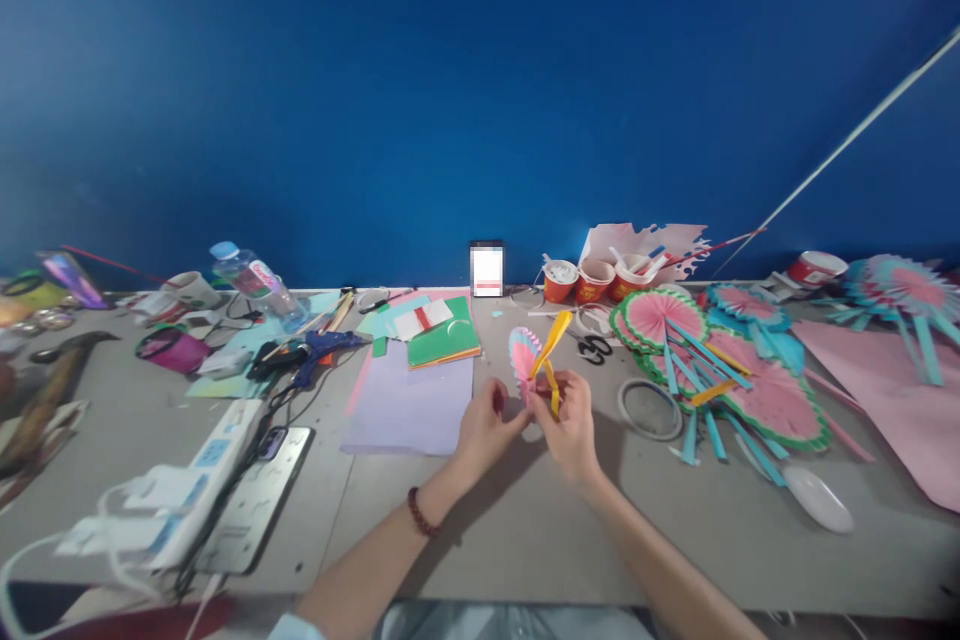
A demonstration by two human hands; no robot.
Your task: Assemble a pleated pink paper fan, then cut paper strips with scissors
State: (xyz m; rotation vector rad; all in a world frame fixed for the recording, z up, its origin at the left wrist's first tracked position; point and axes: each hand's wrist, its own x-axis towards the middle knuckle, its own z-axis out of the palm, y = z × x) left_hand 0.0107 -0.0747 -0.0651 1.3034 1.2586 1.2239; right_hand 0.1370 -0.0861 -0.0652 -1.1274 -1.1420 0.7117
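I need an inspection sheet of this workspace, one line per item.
Surface: grey table, largely covered with craft materials.
Job's things: pink paper fan with yellow strips, held above the table.
Clutter: finished fans, scissors, red cups, tape ring, paper sheets, bottle, glue gun.
Hands: left hand and right hand both pinch the fan's base.
Cables: white power strip with cords, left side.
Surroundings: blue wall behind; nothing else seen.
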